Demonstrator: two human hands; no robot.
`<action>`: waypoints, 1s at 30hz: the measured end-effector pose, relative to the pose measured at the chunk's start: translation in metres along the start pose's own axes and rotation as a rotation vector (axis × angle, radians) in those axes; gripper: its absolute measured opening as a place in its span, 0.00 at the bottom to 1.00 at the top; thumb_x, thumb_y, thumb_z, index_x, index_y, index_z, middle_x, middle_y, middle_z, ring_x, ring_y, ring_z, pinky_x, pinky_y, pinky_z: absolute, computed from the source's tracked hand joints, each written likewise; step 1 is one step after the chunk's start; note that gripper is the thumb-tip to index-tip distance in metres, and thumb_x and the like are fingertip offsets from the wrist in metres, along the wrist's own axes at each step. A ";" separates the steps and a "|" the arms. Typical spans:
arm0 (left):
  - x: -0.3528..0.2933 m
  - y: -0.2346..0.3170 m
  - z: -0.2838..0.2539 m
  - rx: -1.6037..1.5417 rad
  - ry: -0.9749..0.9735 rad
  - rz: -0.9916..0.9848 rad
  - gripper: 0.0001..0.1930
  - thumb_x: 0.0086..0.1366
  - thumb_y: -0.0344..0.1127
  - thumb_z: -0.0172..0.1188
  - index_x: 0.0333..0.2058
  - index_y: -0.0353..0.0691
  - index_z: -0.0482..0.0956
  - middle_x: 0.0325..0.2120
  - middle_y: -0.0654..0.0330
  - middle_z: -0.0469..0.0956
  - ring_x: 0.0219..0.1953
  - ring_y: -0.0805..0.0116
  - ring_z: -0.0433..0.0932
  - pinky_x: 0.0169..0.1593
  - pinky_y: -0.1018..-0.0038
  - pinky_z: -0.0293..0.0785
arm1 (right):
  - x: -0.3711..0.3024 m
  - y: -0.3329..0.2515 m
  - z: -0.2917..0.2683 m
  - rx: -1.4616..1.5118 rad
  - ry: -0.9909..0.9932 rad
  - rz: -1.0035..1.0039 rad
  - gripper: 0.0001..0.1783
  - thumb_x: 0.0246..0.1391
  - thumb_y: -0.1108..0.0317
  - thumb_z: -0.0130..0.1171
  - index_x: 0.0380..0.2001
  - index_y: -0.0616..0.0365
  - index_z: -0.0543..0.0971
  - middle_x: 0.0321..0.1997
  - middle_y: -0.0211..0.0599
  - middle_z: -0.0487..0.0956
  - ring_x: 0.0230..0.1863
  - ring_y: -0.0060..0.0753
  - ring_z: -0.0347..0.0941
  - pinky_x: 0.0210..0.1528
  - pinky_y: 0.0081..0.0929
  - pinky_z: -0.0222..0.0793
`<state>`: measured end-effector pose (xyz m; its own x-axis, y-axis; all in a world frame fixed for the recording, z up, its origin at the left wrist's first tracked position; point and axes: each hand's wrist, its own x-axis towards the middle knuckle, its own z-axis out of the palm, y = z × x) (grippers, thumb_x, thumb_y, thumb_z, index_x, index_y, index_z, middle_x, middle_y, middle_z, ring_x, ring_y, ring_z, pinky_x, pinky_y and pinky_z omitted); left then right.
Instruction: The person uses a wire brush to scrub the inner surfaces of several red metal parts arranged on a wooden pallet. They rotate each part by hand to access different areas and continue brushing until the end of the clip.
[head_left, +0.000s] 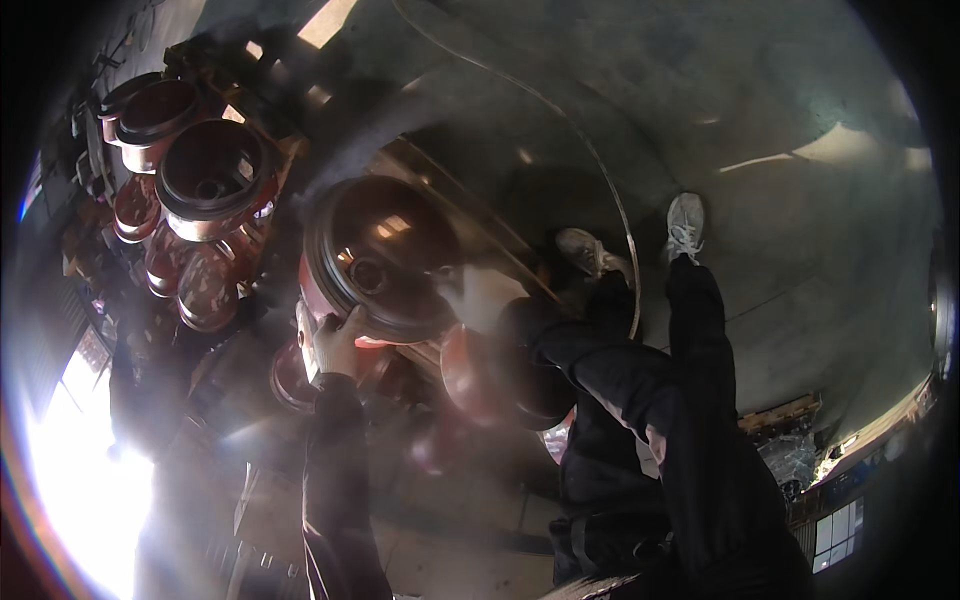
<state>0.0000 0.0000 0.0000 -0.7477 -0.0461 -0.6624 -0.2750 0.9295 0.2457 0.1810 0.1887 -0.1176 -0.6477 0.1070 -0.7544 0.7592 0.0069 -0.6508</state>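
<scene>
A big, round, dark red metal housing (400, 240) with a stepped rim and a round hole in its middle lies in front of me, left of centre. My left hand (337, 345), in a pale glove, is closed on the near left part of its rim. My right hand (487, 297), also gloved, is at the right side of the housing; glare and blur hide its fingers. Below that hand is another rounded red casting (470, 375), partly hidden by my right sleeve. What lies inside the housing's hole is too dark to make out.
Several similar red housings (212, 170) are stacked at the left. Wooden boards (450, 205) lie beside and under the large housing. A thin pale hose (570, 115) curves over the grey floor (790, 260) towards my legs. Strong sunlight glares at lower left.
</scene>
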 end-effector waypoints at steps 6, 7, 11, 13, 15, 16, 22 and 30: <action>-0.026 0.028 0.006 0.198 -0.071 0.341 0.20 0.66 0.46 0.69 0.39 0.29 0.84 0.29 0.59 0.85 0.34 0.74 0.79 0.44 0.73 0.74 | 0.010 0.005 0.028 -0.088 0.131 -0.062 0.24 0.69 0.42 0.46 0.46 0.44 0.84 0.36 0.40 0.86 0.33 0.48 0.82 0.39 0.50 0.76; -0.025 0.032 0.008 0.078 -0.101 0.256 0.19 0.66 0.45 0.69 0.38 0.30 0.84 0.29 0.59 0.85 0.34 0.74 0.79 0.44 0.73 0.74 | 0.013 0.006 0.028 -0.070 0.153 -0.098 0.24 0.70 0.42 0.45 0.46 0.44 0.84 0.36 0.41 0.86 0.32 0.49 0.82 0.39 0.51 0.76; -0.027 0.043 0.008 -0.402 -0.070 -0.311 0.18 0.67 0.44 0.69 0.35 0.30 0.84 0.27 0.60 0.84 0.32 0.75 0.79 0.41 0.74 0.73 | 0.031 0.003 0.011 -0.080 -0.138 -0.042 0.23 0.71 0.46 0.44 0.43 0.45 0.85 0.36 0.43 0.86 0.32 0.51 0.82 0.38 0.52 0.76; -0.025 0.039 0.012 -0.413 -0.027 -0.340 0.17 0.67 0.44 0.68 0.33 0.30 0.84 0.26 0.61 0.84 0.30 0.75 0.78 0.39 0.74 0.73 | 0.034 0.005 0.007 0.007 -0.070 -0.123 0.20 0.66 0.47 0.52 0.40 0.49 0.85 0.29 0.45 0.84 0.29 0.52 0.82 0.34 0.51 0.75; -0.019 0.027 0.010 -0.346 0.002 -0.301 0.17 0.67 0.44 0.68 0.33 0.30 0.84 0.26 0.62 0.84 0.30 0.75 0.77 0.39 0.74 0.73 | 0.033 0.008 0.015 0.087 -0.002 -0.156 0.19 0.64 0.48 0.55 0.39 0.51 0.84 0.25 0.46 0.83 0.28 0.52 0.82 0.32 0.51 0.74; -0.013 0.022 0.010 -0.215 -0.022 -0.211 0.17 0.67 0.44 0.68 0.33 0.30 0.84 0.25 0.62 0.84 0.30 0.75 0.77 0.39 0.74 0.73 | 0.031 0.011 0.023 0.121 0.039 -0.164 0.20 0.65 0.48 0.55 0.39 0.52 0.84 0.25 0.46 0.83 0.28 0.52 0.82 0.32 0.51 0.74; 0.002 -0.008 -0.002 0.021 -0.034 -0.050 0.18 0.67 0.44 0.68 0.33 0.30 0.84 0.25 0.62 0.83 0.29 0.75 0.77 0.39 0.73 0.72 | 0.017 0.021 0.084 0.686 0.413 -0.233 0.21 0.66 0.47 0.53 0.38 0.54 0.82 0.27 0.45 0.83 0.26 0.51 0.80 0.31 0.51 0.74; 0.006 -0.014 -0.003 0.053 -0.021 -0.023 0.18 0.67 0.44 0.68 0.33 0.30 0.85 0.24 0.63 0.83 0.29 0.75 0.76 0.38 0.72 0.71 | 0.029 0.029 0.050 0.088 0.382 -0.286 0.20 0.68 0.47 0.51 0.39 0.50 0.82 0.29 0.41 0.83 0.28 0.46 0.80 0.32 0.47 0.74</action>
<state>-0.0026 -0.0144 -0.0047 -0.7286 -0.0603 -0.6822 -0.2591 0.9463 0.1931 0.1814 0.1425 -0.1626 -0.7472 0.4703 -0.4696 0.5353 0.0070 -0.8446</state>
